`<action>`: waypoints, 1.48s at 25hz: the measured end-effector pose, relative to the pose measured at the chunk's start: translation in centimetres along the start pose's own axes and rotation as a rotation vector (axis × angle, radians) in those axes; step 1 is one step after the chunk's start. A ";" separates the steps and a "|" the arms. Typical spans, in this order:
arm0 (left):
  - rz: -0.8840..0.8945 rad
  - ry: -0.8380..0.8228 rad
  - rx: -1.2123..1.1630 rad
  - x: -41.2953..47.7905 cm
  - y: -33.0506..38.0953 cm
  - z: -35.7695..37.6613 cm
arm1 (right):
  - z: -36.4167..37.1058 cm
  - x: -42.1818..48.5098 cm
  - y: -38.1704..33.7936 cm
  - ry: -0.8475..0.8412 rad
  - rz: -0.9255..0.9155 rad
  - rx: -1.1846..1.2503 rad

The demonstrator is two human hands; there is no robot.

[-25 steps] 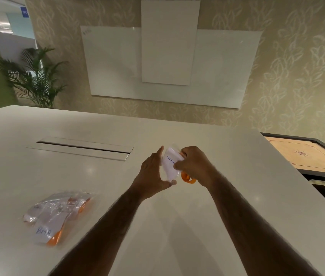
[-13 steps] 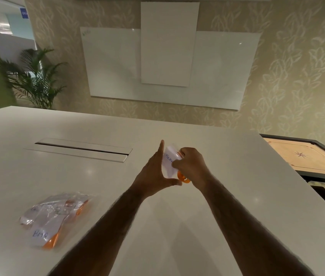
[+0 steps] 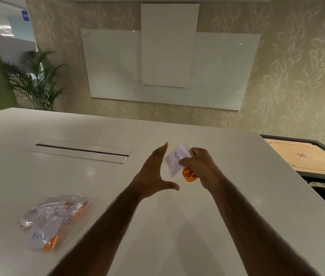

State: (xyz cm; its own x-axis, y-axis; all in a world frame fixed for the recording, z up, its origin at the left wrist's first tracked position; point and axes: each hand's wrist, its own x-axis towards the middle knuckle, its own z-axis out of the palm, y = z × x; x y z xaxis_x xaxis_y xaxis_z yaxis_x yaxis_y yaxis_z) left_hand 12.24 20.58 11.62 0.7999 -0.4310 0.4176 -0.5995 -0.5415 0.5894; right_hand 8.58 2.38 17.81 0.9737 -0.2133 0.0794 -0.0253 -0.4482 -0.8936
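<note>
My right hand grips a small clear bag with a white label in blue handwriting and an orange piece at its lower end, held above the white table. My left hand is just left of the bag, fingers straight and thumb spread, a small gap between it and the bag. Two more clear bags with labels and orange parts lie on the table at the lower left.
A long cable slot with a flap is set in the table at the left middle. A carrom board stands beyond the table's right edge. A glass whiteboard hangs on the far wall, a potted palm at left.
My left hand has let go of the bag and drawn slightly away to the left with fingers straightened. My right hand still holds the bag, tilted a little more.
</note>
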 end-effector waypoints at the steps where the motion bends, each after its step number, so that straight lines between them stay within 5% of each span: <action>1: -0.004 0.102 0.001 -0.5 -0.1 0.2 | -0.2 0.0 0.2 0.012 0.001 0.034; 4: -0.007 0.347 -0.002 -1.3 0.1 1.4 | -0.3 0.0 0.4 0.030 0.004 0.101; 12: -0.245 0.133 -0.079 -0.6 0.3 2.2 | 0.9 0.2 0.7 0.112 0.053 0.158; 24: -0.266 0.230 -0.097 -0.4 2.6 3.2 | 2.8 -0.3 2.1 0.373 0.153 0.338; 32: -0.189 0.188 -0.040 0.1 3.3 2.4 | 3.6 -0.5 1.9 0.287 -0.003 -0.112; 37: -0.111 0.239 0.077 -0.4 2.1 2.1 | 1.9 -0.8 0.5 0.027 0.117 0.109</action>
State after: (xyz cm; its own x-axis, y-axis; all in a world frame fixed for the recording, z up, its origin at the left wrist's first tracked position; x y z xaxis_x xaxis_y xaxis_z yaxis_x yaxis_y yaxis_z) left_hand 10.64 18.14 11.26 0.8393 -0.1879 0.5101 -0.5005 -0.6332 0.5903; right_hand 8.23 3.97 16.49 0.9591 -0.2825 -0.0175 -0.1120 -0.3219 -0.9401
